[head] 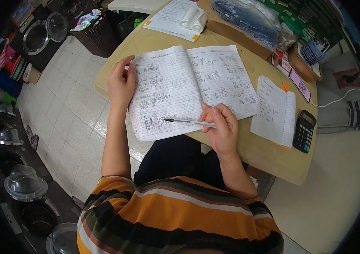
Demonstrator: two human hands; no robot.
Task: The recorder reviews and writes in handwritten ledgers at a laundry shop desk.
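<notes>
A large ruled notebook (pixel 173 85) lies spread on the yellow table (pixel 246 144), both pages covered with handwriting and its near left corner past the table edge. My left hand (pixel 122 79) rests on the left page's outer edge, fingers bent. Between the thumb and fingers of my right hand (pixel 220 128) is a clear ballpoint pen (pixel 188 121), its dark tip pointing left above the lower left page. I cannot tell whether the tip touches the paper. To the right lie a smaller notebook (pixel 270 111) with writing, a black calculator (pixel 304 131) and a lit smartphone (pixel 299 85) on a white cable.
A cardboard box (pixel 237 35) with plastic-wrapped items stands at the back, beside papers (pixel 167 20) and clear plastic rolls (pixel 192 19). A wicker basket (pixel 304 63) holds a blue plastic basket (pixel 311 52). On the floor stands a dark laundry basket (pixel 97 36); front-loading machines (pixel 35 38) line the left.
</notes>
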